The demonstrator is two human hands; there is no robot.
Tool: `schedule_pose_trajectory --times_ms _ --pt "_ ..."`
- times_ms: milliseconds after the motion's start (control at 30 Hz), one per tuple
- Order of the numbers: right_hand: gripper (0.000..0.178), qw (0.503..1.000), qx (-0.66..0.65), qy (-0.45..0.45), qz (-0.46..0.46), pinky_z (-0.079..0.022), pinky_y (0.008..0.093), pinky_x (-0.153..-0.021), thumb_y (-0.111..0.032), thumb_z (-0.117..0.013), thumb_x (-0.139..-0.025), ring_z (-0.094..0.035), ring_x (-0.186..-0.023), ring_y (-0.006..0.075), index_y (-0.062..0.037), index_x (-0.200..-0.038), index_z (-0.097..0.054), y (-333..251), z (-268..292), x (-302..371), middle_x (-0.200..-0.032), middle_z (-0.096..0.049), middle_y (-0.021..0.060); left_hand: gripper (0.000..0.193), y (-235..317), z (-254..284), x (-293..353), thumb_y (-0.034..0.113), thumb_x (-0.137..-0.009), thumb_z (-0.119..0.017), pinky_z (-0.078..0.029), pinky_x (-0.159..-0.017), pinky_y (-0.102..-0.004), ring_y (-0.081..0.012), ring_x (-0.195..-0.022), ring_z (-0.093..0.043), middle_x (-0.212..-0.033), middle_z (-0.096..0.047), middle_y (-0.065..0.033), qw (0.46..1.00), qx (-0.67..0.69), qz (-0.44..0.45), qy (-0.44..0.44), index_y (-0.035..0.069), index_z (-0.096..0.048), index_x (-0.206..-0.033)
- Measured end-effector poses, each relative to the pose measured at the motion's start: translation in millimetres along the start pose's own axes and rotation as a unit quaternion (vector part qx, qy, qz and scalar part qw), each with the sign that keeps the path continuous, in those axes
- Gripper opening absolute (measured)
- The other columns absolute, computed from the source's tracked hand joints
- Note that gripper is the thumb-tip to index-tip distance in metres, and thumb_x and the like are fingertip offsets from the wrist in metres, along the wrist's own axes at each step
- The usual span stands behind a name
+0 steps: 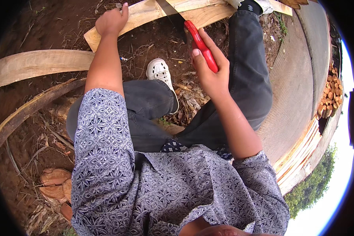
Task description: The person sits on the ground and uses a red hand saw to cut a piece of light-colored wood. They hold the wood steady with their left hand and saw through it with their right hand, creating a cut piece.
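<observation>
My right hand (212,65) is wrapped round the red handle of a hand saw (202,45). The saw's dark blade slants up and left, lying across a pale wooden plank (145,15) at the top of the view. My left hand (111,20) is closed at the plank's left part, thumb raised; its other fingers are mostly hidden. My right foot, in a dark sock (251,6) and a pale shoe, is on the plank farther right. The blade's far end runs out of view.
A curved pale board (39,65) and a bark-edged strip (27,108) lie on the brown soil at left. My left foot wears a white clog (159,71). Wood chunks (56,183) lie lower left. At right are a paved strip (291,90) and stacked cut wood (331,94).
</observation>
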State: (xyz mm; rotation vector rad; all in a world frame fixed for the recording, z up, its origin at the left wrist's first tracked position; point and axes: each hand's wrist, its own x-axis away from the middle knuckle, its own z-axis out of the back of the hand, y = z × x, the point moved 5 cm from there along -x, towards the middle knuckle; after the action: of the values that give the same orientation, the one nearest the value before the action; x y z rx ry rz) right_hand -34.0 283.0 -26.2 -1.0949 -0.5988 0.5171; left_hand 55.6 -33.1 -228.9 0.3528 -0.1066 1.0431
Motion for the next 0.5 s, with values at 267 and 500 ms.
schedule_pose_trajectory --times_ms 267,500 --pt "0.047 0.996 0.055 -0.042 -0.048 -0.050 0.0202 -0.073 -0.015 -0.069 -0.100 -0.063 -0.085 0.0048 -0.0011 -0.144 -0.059 -75.7 34.6 -1.1 -0.104 -0.072 0.0041 0.058 16.5 27.8 19.2 0.057 -0.100 -0.046 -0.057 -0.084 -0.0512 -0.0393 -0.097 -0.072 -0.100 -0.075 -0.0209 0.999 0.027 0.000 0.035 0.009 -0.077 -0.103" --pt "0.040 0.994 0.083 0.028 0.067 -0.054 0.0286 -0.090 -0.013 -0.070 -0.097 -0.069 -0.097 0.0148 0.0045 -0.132 -0.066 -15.1 -23.2 -93.2 -0.111 -0.075 0.0142 0.062 16.7 15.8 10.5 0.057 -0.099 -0.047 -0.058 -0.078 -0.0518 -0.0399 -0.084 -0.073 -0.083 -0.075 -0.0210 0.995 0.018 -0.026 0.090 0.006 -0.079 -0.084"
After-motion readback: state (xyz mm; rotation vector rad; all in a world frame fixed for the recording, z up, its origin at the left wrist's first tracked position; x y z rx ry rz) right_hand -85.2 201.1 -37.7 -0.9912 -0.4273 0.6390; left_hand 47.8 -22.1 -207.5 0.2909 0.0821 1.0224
